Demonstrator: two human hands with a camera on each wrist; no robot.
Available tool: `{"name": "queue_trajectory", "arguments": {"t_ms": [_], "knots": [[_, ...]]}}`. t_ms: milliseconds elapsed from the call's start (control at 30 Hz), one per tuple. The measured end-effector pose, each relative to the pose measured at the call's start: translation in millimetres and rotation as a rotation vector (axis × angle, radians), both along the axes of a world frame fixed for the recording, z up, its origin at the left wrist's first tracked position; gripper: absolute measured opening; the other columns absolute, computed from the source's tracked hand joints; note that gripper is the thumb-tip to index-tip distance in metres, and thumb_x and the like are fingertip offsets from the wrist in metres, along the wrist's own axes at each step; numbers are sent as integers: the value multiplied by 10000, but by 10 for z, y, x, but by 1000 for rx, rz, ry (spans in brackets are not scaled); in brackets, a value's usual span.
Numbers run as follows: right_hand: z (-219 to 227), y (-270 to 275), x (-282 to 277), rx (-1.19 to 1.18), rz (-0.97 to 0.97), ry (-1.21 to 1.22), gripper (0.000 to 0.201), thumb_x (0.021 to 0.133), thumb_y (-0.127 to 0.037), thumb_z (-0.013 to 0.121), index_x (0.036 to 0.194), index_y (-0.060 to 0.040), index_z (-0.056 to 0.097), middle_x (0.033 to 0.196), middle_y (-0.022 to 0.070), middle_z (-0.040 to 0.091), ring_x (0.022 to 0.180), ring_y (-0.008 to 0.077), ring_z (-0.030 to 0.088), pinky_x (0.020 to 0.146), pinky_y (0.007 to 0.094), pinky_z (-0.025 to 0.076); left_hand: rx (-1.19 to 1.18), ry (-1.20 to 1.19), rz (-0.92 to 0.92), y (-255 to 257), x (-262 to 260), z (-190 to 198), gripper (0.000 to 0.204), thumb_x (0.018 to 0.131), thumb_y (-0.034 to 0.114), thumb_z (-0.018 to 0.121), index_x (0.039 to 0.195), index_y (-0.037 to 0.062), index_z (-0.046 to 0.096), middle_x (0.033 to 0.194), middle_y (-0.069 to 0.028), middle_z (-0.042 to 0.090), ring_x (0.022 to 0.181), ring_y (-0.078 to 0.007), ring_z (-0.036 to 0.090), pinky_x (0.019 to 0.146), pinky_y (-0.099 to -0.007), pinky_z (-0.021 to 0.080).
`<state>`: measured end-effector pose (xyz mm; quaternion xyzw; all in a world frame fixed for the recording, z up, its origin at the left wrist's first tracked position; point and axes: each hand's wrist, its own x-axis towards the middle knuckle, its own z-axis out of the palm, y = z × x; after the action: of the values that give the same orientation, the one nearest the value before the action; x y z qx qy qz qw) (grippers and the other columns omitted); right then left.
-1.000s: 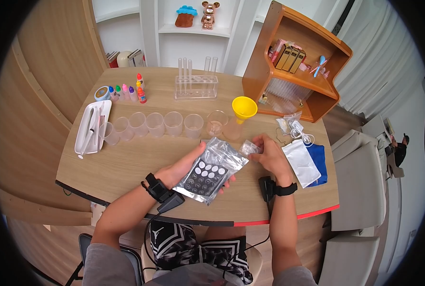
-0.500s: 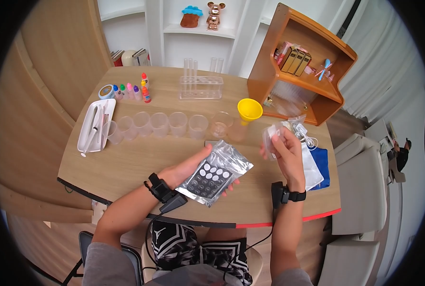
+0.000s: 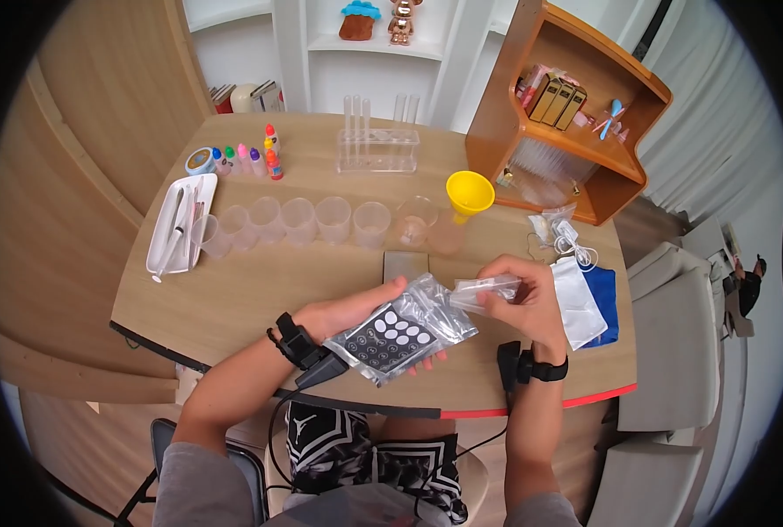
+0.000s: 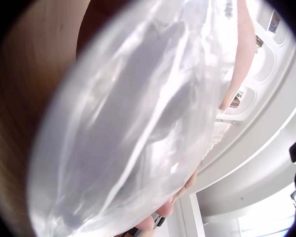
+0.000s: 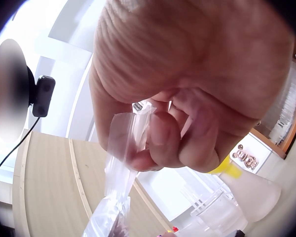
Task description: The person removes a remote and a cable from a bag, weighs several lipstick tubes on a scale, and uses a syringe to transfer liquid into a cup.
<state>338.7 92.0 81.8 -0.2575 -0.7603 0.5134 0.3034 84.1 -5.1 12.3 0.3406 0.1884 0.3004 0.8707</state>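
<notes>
Foil pouch [image 3: 400, 334] and clear packet [image 3: 472, 294] meet between two gripping hands

The left hand [image 3: 352, 312] grips the foil pouch from its side, thumb over the top and fingers underneath, with fingertips showing past the lower edge. The printed face, with its rows of round labels, is turned up. The right hand [image 3: 532, 299] pinches the clear packet between thumb and fingers, and the packet's free end lies at the pouch's upper right edge. Both things are held up over the near part of the counter [image 3: 277, 307].

The step in hand looks like bringing the packet up against the pouch — whether its end overlaps the foil or sits inside an opening, I cannot tell. In the left wrist view clear film fills most of the picture, so it settles nothing.

As I judge it, the next move calls for a level, steady pouch under the left thumb and a light pinch on the right, since thin film folds easily. The elbows have room, but a far reach could knock the clear cups [image 3: 333, 221] or the yellow funnel [image 3: 470, 193] — both stand beyond the hands. A flat grey thing [image 3: 406, 265] lies just behind the pouch.
</notes>
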Motion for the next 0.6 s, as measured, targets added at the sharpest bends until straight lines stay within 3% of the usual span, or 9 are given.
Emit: {"name": "queue_trajectory", "arguments": {"t_ms": [100,167,267,400,467,567,600], "knots": [[23,14,57,-20,36,-11,139,791,13,700,929,1,707,820,-22,673,726,31,556,644,198,432,10,-57,-25,15,5,-43,942,979,745,327,1488,-44,399,1346,-315,581,1154,-384,657,980,-475,545],[38,36,98,-46,84,-14,139,781,17,684,917,4,711,807,-24,673,722,32,554,637,198,427,-3,-134,-36,17,10,-28,765,1047,592,347,1454,-49,446,1338,-287,606,1144,-351,669,951,-437,567],[49,45,92,-62,166,-131,159,779,17,661,924,12,726,796,-18,683,724,30,550,636,198,424,8,-142,-60,-8,-5,15,682,1048,494,363,1453,-48,447,1348,-298,597,1160,-365,660,968,-449,557],[11,38,61,-128,210,-173,253,795,23,632,1015,14,756,794,-20,685,716,30,535,622,214,424,-10,-138,-58,-9,-34,34,647,1050,454,348,1456,-40,449,1356,-301,590,1174,-371,652,969,-455,555],[-2,26,42,-120,187,-162,281,800,25,624,1045,13,761,783,-23,680,714,29,528,618,222,427,72,63,-18,-35,-77,134,673,1045,507,397,1474,-11,442,1399,-296,560,1184,-415,636,987,-481,540],[15,50,30,-136,254,-179,267,824,21,650,1065,11,765,877,3,694,779,64,558,713,243,464,-27,-122,-120,-20,-10,39,661,1054,484,340,1461,-25,450,1363,-298,587,1172,-365,654,954,-455,562],[9,62,23,-144,291,-183,235,840,-2,680,1058,10,765,979,28,690,847,87,566,777,258,466,-24,-121,-114,-22,-2,59,661,1054,484,340,1461,-25,450,1363,-298,587,1172,-365,654,954,-455,562]]}}
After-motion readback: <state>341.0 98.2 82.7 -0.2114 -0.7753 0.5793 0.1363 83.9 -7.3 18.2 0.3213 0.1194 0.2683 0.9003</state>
